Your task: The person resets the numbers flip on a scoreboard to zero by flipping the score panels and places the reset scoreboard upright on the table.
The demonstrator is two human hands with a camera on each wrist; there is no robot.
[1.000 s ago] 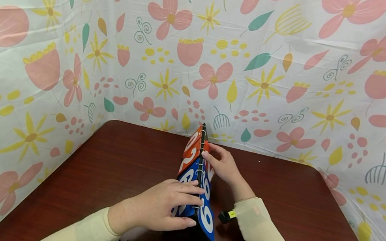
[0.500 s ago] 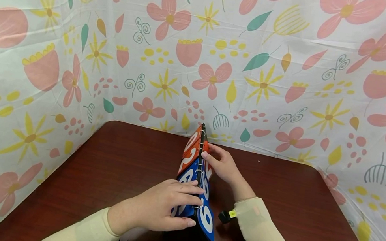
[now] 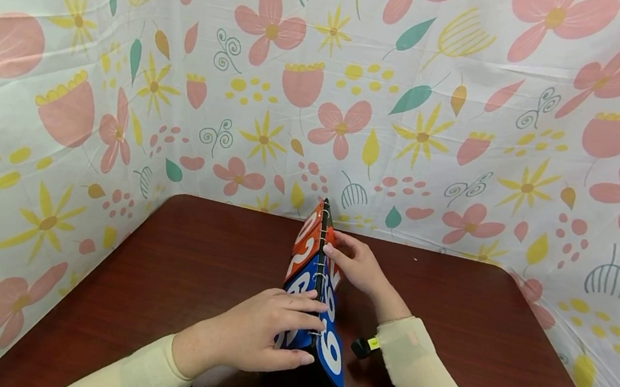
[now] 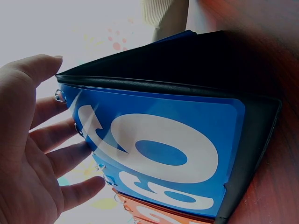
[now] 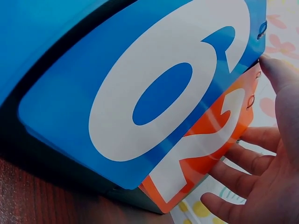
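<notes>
A tabletop flip scoreboard (image 3: 332, 352) stands tented on the table, its ridge running away from me. White-numbered blue cards (image 4: 226, 121) hang from metal rings at the near end, and orange-red cards (image 3: 305, 244) at the far end. My left hand (image 3: 257, 325) lies across the near part of the ridge, fingers extended over the rings and thumb at the near end. Further back, my right hand (image 3: 361, 266) touches the right side, its thumb tip at the ridge. In the right wrist view its fingers (image 5: 261, 163) lie extended beside the orange card (image 5: 205, 140).
The dark red-brown table (image 3: 212, 246) extends on both sides of the scoreboard. A white cloth (image 3: 181, 115) with a flower print hangs behind the table and along its sides. Black wrist cameras are strapped at both sleeves (image 3: 412, 352).
</notes>
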